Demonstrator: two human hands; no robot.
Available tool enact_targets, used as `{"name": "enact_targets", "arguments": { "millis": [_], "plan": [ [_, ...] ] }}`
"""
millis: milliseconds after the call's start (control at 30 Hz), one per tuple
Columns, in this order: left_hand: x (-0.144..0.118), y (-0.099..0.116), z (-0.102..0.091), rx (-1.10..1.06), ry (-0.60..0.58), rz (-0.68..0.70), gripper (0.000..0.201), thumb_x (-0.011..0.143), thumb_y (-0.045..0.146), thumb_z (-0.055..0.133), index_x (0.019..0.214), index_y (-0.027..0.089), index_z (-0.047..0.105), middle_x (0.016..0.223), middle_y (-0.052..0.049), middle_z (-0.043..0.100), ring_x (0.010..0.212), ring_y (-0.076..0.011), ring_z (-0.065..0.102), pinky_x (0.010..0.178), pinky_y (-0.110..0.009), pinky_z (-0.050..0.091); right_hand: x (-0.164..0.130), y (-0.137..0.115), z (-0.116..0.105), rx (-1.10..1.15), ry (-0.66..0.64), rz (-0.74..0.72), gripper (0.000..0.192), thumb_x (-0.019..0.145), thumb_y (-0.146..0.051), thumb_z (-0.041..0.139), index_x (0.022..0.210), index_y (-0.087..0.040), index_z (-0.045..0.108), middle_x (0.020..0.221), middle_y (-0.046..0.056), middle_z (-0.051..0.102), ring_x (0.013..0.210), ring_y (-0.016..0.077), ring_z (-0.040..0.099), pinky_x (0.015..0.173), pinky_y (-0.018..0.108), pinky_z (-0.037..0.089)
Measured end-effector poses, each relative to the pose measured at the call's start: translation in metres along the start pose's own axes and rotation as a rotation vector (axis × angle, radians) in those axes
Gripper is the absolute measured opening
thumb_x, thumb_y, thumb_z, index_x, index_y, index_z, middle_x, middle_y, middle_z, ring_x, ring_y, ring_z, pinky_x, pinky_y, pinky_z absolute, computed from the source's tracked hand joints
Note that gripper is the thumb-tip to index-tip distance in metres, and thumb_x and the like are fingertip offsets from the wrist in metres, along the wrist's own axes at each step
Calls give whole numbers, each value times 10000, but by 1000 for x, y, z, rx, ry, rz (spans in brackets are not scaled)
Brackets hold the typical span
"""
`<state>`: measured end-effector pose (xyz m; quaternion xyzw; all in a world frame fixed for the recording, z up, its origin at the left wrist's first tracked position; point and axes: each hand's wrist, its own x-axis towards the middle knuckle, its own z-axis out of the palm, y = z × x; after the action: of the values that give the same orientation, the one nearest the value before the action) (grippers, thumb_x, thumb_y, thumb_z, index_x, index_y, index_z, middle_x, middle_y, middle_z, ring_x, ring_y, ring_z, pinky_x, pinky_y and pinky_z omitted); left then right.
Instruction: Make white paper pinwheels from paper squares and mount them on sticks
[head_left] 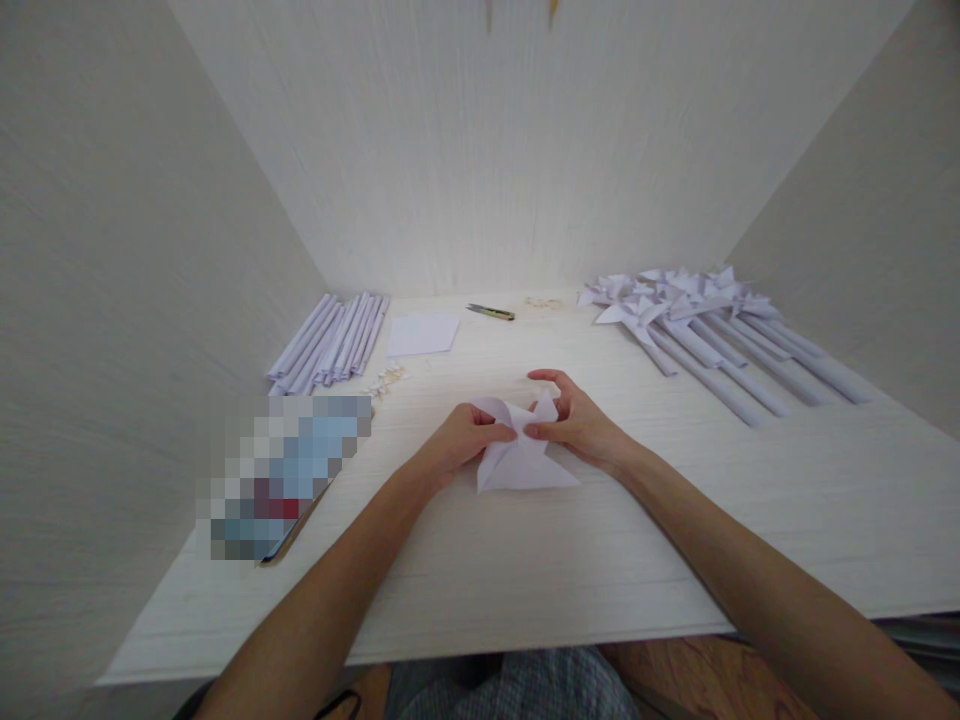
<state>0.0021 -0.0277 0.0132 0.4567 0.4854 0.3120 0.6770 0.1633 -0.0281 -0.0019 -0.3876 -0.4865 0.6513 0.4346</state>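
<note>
A white paper pinwheel [517,464] is between my two hands, just above the middle of the table. My left hand [466,440] pinches its left side, the thumb pressed near the centre where the corners fold in. From the right, my right hand [574,420] grips it with the thumb also near the centre, while the index finger sticks out, curved, above the paper. The fingers under the paper are hidden.
Rolled paper sticks [330,340] lie at the back left, beside a stack of square paper [423,335]. Thread snips [491,312] rest at the back. Finished pinwheels on sticks [675,310] fill the right. A blurred-out object [300,480] lies left; small pale bits [386,381] are scattered nearby.
</note>
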Motion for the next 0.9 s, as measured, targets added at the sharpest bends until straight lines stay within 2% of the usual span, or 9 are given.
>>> {"name": "enact_targets", "arguments": {
  "millis": [133,233,333,433,500,600,667,800,900],
  "plan": [
    [1,1,2,-68,77,-3,20,483,145,631,479,131,617,500,-45,607,462,-137,531,467,-244,391,0,-2,7,55,109,-15,642,504,-183,711,1022,-260,340,605,-82,601,486,107,560,459,228,440],
    [2,1,2,-177,193,14,32,490,138,630,501,113,612,508,-38,603,458,-117,520,476,-233,393,0,-4,11,133,182,-134,532,532,-186,683,964,-280,387,821,-39,620,683,115,596,590,249,463],
    [3,3,2,-324,310,73,48,507,130,625,547,112,608,536,-26,608,493,-109,538,499,-219,413,0,-4,9,148,191,-276,396,579,-179,629,914,-290,451,1029,-12,575,883,133,569,758,304,444],
    [3,6,1,-458,369,127,86,519,114,617,602,126,601,587,-10,620,525,-101,549,518,-210,428,-1,-1,6,29,164,-367,331,577,-129,600,863,-284,539,1210,1,471,1037,169,497,836,346,409],
    [2,8,1,-505,380,138,105,521,100,611,620,132,594,595,-1,618,525,-94,547,510,-201,426,-2,3,5,-129,121,-384,290,579,-103,597,820,-266,605,1288,13,390,1107,196,442,867,365,388],
    [0,9,3,-517,352,150,125,528,98,606,647,134,600,611,-6,628,538,-98,555,506,-196,425,-3,7,8,-389,78,-414,237,595,-110,625,783,-249,669,1280,42,391,1178,216,368,949,384,313],
    [0,8,4,-499,330,160,135,526,110,612,659,134,606,623,-10,635,544,-103,560,507,-200,427,-3,9,12,-467,96,-443,187,585,-146,667,741,-247,685,1257,43,420,1185,215,361,977,375,284],
    [0,2,6,-446,319,198,143,500,143,646,639,133,610,611,-1,633,544,-105,556,528,-215,438,1,12,16,-390,165,-462,68,586,-257,696,649,-236,683,1201,41,488,1104,200,450,933,346,338],
    [1,-1,10,-403,331,222,141,489,166,667,614,125,615,599,-6,630,561,-110,558,568,-233,450,4,13,14,-311,192,-427,87,626,-325,665,631,-239,681,1056,50,581,1076,197,470,856,329,392]
  ]
}}
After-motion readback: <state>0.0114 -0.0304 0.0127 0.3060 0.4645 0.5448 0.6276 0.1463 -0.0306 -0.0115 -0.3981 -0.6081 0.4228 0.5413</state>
